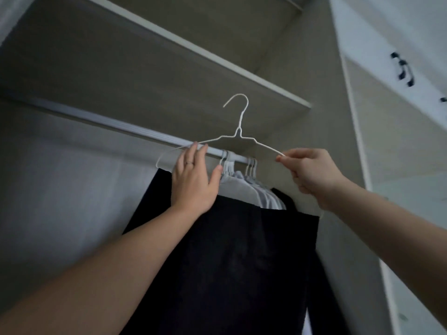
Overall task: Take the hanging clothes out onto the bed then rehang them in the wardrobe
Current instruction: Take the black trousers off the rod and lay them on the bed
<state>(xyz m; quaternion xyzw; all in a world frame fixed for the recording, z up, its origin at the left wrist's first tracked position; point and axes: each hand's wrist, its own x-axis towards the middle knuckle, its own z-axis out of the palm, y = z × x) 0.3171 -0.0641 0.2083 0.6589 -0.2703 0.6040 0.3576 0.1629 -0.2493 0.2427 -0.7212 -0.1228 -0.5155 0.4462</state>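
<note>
Forearms are held upward toward the wardrobe rail (pixel 108 122), with the white wire hanger (pixel 239 131) between the hands, its long axis roughly along the rail and its hook above it. The left hand (pixel 193 182) is laid flat, fingers straight, on the hanger's left shoulder and the dark garment (pixel 229 262) draped from it. The right hand (pixel 309 170) is pinched on the right tip.
</note>
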